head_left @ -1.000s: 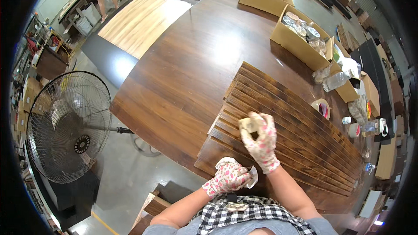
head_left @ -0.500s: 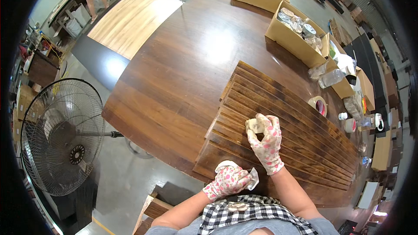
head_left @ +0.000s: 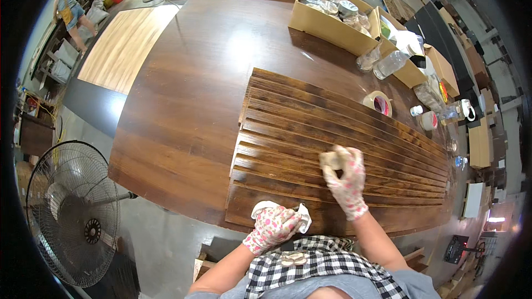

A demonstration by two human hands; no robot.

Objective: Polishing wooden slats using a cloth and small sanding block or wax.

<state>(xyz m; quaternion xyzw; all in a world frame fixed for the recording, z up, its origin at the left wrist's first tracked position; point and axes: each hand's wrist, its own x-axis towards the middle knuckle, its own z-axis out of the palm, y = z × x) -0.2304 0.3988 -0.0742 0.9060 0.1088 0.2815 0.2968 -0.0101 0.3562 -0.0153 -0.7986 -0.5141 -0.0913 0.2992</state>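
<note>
From the head camera, a set of dark stained wooden slats [head_left: 332, 133] lies side by side on a large round brown bench [head_left: 188, 77], filling its 4 o'clock part. The right hand [head_left: 346, 180], in a white glove with pink spots, rests on the slats near their near edge, its grip clamped on a small pale pad [head_left: 331, 159] pressed against the wood. The left hand [head_left: 272, 227], gloved the same way, sits at the slats' nearest edge at 6 o'clock, its grip closed on a white cloth [head_left: 302, 217] that pokes out beside the fingers.

At 2 o'clock from the right hand, a roll of tape [head_left: 378, 102] lies on the slats' far edge. Beyond it stand open cardboard boxes [head_left: 327, 19] holding jars, with a clear plastic bottle [head_left: 390, 63] beside them. A standing fan [head_left: 72, 213] is on the floor at 8 o'clock. Another person [head_left: 69, 11] stands far off at 10 o'clock.
</note>
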